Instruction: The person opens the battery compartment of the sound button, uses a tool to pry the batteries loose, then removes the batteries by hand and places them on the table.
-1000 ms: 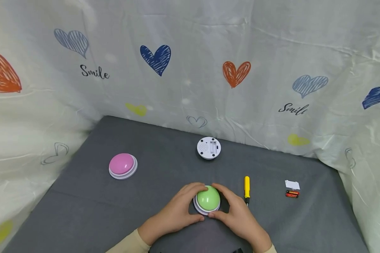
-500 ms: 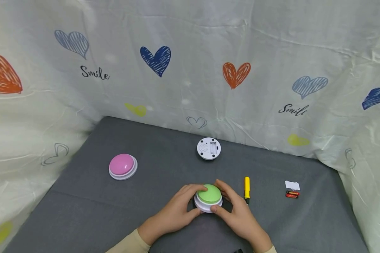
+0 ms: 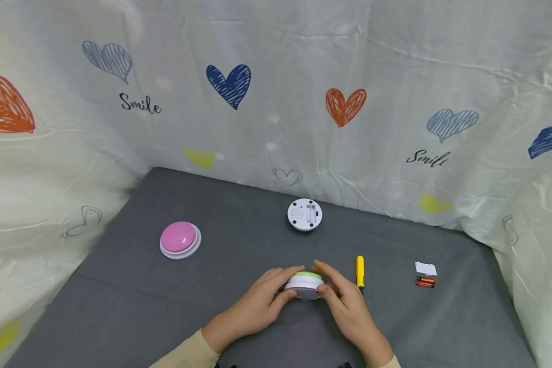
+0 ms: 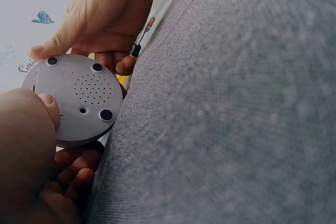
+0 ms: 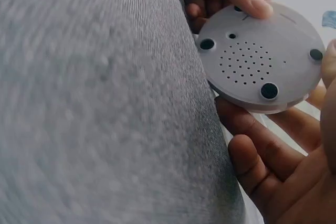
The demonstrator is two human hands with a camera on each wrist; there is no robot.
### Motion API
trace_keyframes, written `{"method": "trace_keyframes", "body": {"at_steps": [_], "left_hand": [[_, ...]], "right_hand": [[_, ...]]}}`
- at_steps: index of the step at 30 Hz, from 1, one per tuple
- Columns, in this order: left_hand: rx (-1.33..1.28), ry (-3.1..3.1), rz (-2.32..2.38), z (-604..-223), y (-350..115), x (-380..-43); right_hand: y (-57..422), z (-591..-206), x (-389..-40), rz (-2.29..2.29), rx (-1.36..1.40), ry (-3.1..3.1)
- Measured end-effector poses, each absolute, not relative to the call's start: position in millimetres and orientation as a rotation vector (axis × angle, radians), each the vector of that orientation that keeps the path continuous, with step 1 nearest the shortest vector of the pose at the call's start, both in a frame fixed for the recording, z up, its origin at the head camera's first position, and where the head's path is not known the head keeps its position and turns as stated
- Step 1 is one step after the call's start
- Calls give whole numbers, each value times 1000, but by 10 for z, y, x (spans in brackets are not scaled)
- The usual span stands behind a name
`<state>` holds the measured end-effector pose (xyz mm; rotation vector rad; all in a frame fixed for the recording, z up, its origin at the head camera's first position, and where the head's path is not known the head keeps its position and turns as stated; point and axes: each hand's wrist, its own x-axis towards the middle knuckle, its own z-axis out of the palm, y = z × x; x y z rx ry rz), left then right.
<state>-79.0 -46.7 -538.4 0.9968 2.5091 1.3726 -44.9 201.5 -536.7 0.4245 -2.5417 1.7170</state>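
A round push button with a green dome and white base (image 3: pixel 305 281) is tipped up on its edge between both hands. Its pale underside (image 4: pixel 65 90) faces the wrist cameras, showing speaker holes, dark rubber feet and a small screw hole. My left hand (image 3: pixel 256 302) grips the left side, thumb on the underside and fingers round the dome. On the opposite side my right hand (image 3: pixel 350 306) holds it too, its thumb at the lower rim. Most of the green dome is hidden in the wrist views.
A pink push button (image 3: pixel 178 237) stands at left. Farther back, another button (image 3: pixel 305 214) lies upside down, battery compartment uncovered. A yellow-handled screwdriver (image 3: pixel 360 270) lies right of my hands; a small white cover (image 3: pixel 426 268) and red-and-black batteries (image 3: pixel 425 282) lie farther right.
The green button was lying dome up; both hands have tilted it so the dome turns away and the underside comes toward me. The other things stay put.
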Motion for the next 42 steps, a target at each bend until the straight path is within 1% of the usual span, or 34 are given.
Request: {"method": "trace_keyframes", "body": {"at_steps": [5, 11, 16, 23, 27, 35, 42], "left_hand": [[1003, 2529, 1341, -5382, -456, -793], [967, 2551, 1336, -5403, -451, -778], [898, 2552, 1340, -5404, -441, -779], [853, 2537, 1404, -5422, -428, -783], [828, 2521, 1448, -5434, -426, -788], [756, 2431, 1494, -5386, -441, -770], [835, 2462, 1422, -5399, -455, -769]], "right_hand": [[1996, -5359, -453, 1673, 376, -2545], [1967, -5372, -444, 1507, 397, -2521], [1952, -5337, -427, 1628, 334, -2512], [1921, -5282, -396, 1792, 133, -2589], [1911, -5270, -384, 1826, 144, -2581], [1906, -5253, -372, 1765, 98, -2680], [1897, -5231, -374, 1689, 57, -2818]]}}
